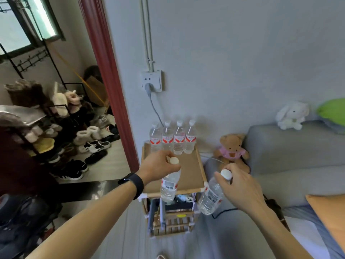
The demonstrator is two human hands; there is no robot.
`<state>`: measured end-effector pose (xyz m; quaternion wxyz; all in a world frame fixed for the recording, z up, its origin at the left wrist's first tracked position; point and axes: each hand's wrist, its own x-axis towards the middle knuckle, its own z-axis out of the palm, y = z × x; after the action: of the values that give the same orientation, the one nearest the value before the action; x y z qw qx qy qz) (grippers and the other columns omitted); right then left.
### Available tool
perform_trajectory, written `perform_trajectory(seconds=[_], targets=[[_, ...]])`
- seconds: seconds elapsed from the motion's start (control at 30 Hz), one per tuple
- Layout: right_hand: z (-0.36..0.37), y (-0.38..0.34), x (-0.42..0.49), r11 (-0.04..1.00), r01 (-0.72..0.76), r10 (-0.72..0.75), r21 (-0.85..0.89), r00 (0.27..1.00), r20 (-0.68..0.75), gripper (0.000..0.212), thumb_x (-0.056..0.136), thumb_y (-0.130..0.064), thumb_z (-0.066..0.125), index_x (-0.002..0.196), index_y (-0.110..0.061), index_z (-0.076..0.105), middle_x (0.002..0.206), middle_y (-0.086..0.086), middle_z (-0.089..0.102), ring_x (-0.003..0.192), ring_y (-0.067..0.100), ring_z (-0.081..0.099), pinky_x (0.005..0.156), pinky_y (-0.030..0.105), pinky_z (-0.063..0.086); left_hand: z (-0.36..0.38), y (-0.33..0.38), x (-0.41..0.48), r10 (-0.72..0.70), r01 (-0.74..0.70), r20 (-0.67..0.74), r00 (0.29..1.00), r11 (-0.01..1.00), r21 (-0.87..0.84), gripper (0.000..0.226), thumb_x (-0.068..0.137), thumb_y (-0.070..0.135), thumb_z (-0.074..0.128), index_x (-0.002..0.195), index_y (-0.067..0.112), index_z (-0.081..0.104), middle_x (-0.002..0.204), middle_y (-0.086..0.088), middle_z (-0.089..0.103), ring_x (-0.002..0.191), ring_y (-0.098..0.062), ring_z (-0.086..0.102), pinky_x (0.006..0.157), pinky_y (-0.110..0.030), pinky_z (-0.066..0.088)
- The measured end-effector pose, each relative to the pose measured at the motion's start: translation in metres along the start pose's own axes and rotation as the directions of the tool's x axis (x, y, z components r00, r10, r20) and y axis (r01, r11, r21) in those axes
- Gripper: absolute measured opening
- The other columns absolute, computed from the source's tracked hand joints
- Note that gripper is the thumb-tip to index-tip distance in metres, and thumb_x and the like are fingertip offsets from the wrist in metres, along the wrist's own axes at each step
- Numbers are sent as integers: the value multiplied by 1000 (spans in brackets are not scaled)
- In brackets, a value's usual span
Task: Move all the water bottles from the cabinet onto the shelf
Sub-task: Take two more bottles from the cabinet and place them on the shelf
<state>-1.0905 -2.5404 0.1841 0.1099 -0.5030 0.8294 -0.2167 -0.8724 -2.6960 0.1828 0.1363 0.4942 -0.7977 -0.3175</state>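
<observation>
We hold two water bottles near their caps. Our left hand [158, 165] curls round one bottle [169, 187] above the shelf [190, 171], at its near left. Our right hand [240, 186] curls round a second bottle [211, 197] just right of the shelf. Four bottles [173, 139] stand in a row at its far edge.

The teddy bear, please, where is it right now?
In the head view, right of centre: the teddy bear sits between the shelf and the sofa, beyond the right hand.
</observation>
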Motion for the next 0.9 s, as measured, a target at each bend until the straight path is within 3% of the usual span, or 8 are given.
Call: perform_trajectory(seconds=[0.2, 0.53, 0.73, 0.9], targets=[[26, -12, 89, 997, -68, 67, 21, 996, 55, 22, 89, -54, 52, 94, -33, 48, 90, -8, 58, 82, 19, 51, 69, 33, 37, 15, -7, 89, 23, -23, 34, 999, 1000, 11, 35, 78, 51, 73, 102, 28, 63, 79, 13, 61, 72, -3, 57, 62, -22, 47], [72, -6, 203, 998, -37, 47, -56, 979, 199, 34, 89, -64, 42, 97, -31, 42, 86, -5, 58, 79, 21, 56, 70, 36, 46, 42, -9, 175, -94, 99, 157, 983, 995, -20, 35, 80, 45, 73, 110, 31, 64, 74, 14, 57, 66, -1, 53, 60, -16, 39], [84, -1, 231, 995, -32, 0, 90, 941, 337, 45, 81, -73, 48, 92, -29, 47, 76, -10, 62, 71, 10, 60, 65, 37, 53, 42, -7, 191, -123, 130, 255, 959, 992, -10, 30, 78, 38, 75, 104, 43, 61, 84, 10, 55, 76, -7, 54, 64, -19, 39], [83, -2, 236, 975, 7, -97, 222, 911, 400, 39, 85, -67, 54, 93, -29, 47, 74, -12, 62, 71, 0, 57, 60, 26, 43, 54, -14, 180, -91, 96, 141, 986, 995, -29, 27, 80, 41, 70, 106, 42, 64, 87, 15, 62, 77, -2, 55, 69, -25, 47]])
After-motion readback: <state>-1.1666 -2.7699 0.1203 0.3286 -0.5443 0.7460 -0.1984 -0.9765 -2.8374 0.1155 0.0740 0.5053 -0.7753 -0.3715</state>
